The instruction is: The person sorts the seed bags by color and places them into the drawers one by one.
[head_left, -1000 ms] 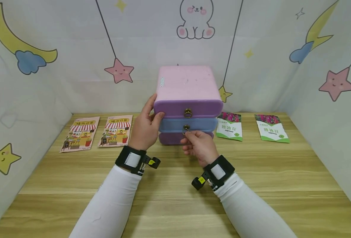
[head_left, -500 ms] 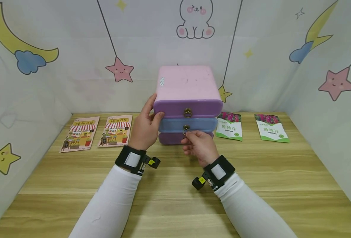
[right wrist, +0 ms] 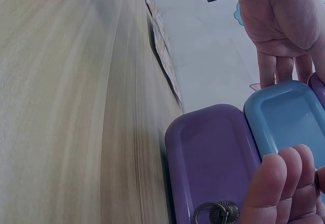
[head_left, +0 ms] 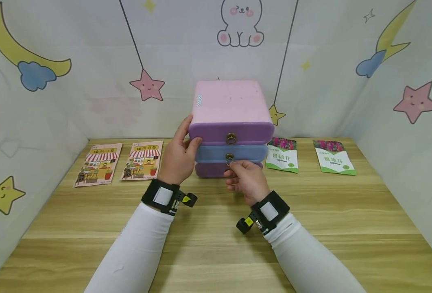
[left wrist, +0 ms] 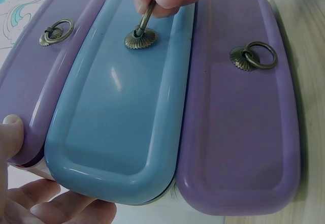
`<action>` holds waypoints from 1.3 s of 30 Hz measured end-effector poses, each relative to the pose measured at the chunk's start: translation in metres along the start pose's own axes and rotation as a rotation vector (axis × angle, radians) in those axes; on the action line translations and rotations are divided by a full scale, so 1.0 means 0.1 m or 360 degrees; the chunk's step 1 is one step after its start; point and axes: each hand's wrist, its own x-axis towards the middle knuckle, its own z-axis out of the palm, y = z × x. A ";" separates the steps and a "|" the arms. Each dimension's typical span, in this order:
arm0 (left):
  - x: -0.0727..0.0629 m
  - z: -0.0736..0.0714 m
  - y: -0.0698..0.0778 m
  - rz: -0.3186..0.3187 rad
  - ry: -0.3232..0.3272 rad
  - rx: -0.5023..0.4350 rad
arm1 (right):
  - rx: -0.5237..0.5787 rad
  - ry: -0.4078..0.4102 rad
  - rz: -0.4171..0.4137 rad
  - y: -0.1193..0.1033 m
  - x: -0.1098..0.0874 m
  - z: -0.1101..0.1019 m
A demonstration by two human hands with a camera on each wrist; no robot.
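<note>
A small three-drawer box (head_left: 230,97) with a pink top stands at the back of the table. Its top drawer (head_left: 208,133) and bottom drawer (head_left: 208,171) have purple fronts, and the middle drawer (head_left: 208,154) is blue. My left hand (head_left: 177,160) holds the box's left side, its thumb on the top drawer's front and its fingers along the side. With thumb and finger, my right hand (head_left: 250,181) pinches the brass ring pull (left wrist: 147,14) of the blue drawer, which is lifted off the front. In the left wrist view, the other rings hang free.
Two pink seed packets (head_left: 141,161) lie left of the box on the wooden table (head_left: 208,244). Two white-and-green packets (head_left: 334,158) lie to the right, the nearer one close to the box. A printed cloth wall (head_left: 102,73) stands behind.
The right fingertips and the ring have shifted very slightly to the right. Otherwise the hands, the box and the packets stay where they were.
</note>
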 end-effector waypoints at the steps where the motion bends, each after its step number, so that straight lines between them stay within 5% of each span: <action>1: 0.00 0.00 0.00 0.0001 0.0002 0.0001 | -0.0001 0.0002 0.0002 0.00 0.00 0.00; 39: 0.01 0.01 0.00 -0.0033 0.0010 0.0017 | -0.0091 0.0068 0.0012 0.01 -0.07 0.01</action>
